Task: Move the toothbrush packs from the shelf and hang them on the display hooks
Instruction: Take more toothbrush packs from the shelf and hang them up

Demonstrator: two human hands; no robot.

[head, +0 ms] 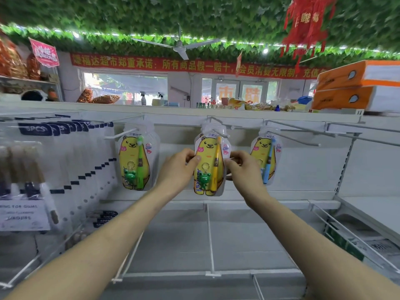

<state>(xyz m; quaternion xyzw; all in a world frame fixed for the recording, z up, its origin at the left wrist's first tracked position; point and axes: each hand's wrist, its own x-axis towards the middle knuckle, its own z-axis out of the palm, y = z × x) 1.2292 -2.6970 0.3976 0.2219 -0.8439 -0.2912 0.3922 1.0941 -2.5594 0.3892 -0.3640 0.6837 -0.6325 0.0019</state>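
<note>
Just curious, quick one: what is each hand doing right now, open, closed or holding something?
The left hand pinches the left edge of the middle toothbrush pack.
The right hand holds the same pack by its right edge.

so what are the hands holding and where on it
The yellow-brush toothbrush pack: left hand pinches its left edge, right hand its right edge.

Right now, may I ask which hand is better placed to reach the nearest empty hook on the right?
Likely the right hand: it holds the right edge of the yellow-brush pack, nearer that bare hook; the left hand sits farther.
</note>
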